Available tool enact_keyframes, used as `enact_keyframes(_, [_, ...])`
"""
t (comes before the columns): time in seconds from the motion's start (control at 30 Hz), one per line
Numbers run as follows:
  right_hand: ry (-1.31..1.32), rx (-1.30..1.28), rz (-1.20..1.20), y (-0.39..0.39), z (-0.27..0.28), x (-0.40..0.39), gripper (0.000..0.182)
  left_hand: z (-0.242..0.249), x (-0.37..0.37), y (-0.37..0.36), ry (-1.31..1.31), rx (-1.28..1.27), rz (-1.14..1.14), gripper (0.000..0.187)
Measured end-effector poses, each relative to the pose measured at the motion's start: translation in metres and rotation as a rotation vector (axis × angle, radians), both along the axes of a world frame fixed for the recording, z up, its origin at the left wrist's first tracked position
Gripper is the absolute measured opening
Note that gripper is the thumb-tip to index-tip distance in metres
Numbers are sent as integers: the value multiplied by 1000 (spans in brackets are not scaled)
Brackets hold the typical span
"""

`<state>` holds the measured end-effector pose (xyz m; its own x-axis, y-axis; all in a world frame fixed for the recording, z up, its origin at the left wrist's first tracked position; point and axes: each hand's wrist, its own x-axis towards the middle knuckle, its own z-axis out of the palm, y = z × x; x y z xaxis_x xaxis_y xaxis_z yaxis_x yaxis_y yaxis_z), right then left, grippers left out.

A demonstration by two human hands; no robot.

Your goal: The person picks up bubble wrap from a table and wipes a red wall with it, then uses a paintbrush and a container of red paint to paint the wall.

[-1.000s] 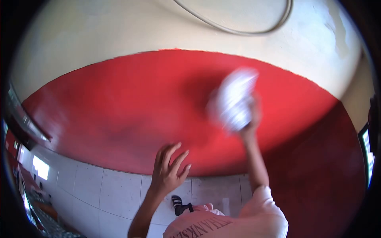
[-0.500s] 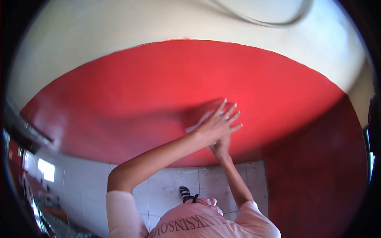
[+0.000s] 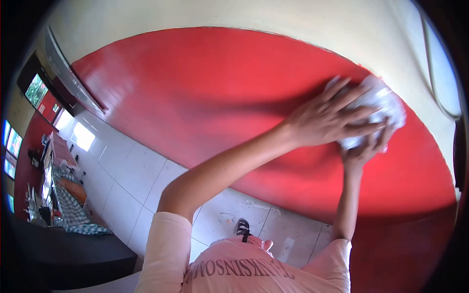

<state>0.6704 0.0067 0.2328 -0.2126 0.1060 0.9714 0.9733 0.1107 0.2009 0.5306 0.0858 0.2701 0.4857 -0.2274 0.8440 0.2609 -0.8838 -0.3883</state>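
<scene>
A crumpled whitish cloth (image 3: pixel 388 110), slightly blurred, lies against the red lower part of the wall (image 3: pixel 205 73), near its upper right edge. My left hand (image 3: pixel 332 115) reaches across from the left, fingers spread over the cloth's near side. Just below it, my right hand (image 3: pixel 364 149) comes up from underneath with its fingers bent around the cloth's lower edge. Part of the cloth is hidden behind both hands.
Cream wall (image 3: pixel 312 19) lies above the red, with a cable (image 3: pixel 432 78) hanging at right. White floor tiles (image 3: pixel 146 171) run below. At left stand a dark table (image 3: pixel 83 254) and a checked cloth (image 3: pixel 68 200) among clutter.
Both hands have moved right and up along the red wall, and the cloth now shows much more. The view has turned, bringing the cluttered left side into sight.
</scene>
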Motion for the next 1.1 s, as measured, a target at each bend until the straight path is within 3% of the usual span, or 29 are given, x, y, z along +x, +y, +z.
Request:
enact_keyframes(0.03, [-13,-44,-18,4,-27,-5,63,-34,-8,9,13,-33,-7,58])
enact_keyframes(0.07, [13,-100,-7,7,-64,-11,46,-74,-21,13,51,-115,20,57])
enact_keyframes(0.17, [-74,-457,59,-9,-170,-33,51,-190,-73,-1,266,-400,48,53])
enact_keyframes(0.23, [-99,-865,79,-24,-182,-49,50,-224,-105,-11,362,-502,42,49])
enact_keyframes(0.27, [-143,-841,100,-25,-165,-60,43,-210,-107,-8,281,-465,25,49])
enact_keyframes(0.37, [-177,-332,57,-1,-68,-90,32,-138,-114,8,33,-353,-31,48])
enact_keyframes(0.4, [-255,-251,-80,10,-19,-100,32,-85,-122,14,9,-350,18,50])
enact_keyframes(0.47, [-239,-110,-14,29,68,-133,38,9,-140,35,-85,-195,13,58])
enact_keyframes(0.53, [-233,-18,180,73,102,-147,44,50,-157,67,-86,-90,15,56])
enact_keyframes(0.57, [-296,-17,123,91,100,-150,49,56,-166,82,-77,-37,50,50])
enact_keyframes(0.6, [-280,-69,98,96,87,-157,49,43,-172,95,-15,-126,-40,65])
enact_keyframes(0.67, [-248,-144,49,104,40,-167,48,-2,-182,107,38,-124,-34,61])
enact_keyframes(0.77, [-205,-298,50,107,-84,-175,47,-118,-198,107,101,-206,34,53])
enact_keyframes(0.87, [-188,-784,62,87,-214,-190,43,-255,-232,94,320,-389,141,52])
enact_keyframes(0.93, [-200,-898,178,72,-254,-204,46,-313,-249,74,453,-556,128,51])
enact_keyframes(1.0, [-152,-879,279,72,-246,-208,48,-310,-252,67,433,-668,95,52])
enact_keyframes(1.1, [-104,-743,320,59,-149,-209,46,-218,-241,51,182,-657,-11,54])
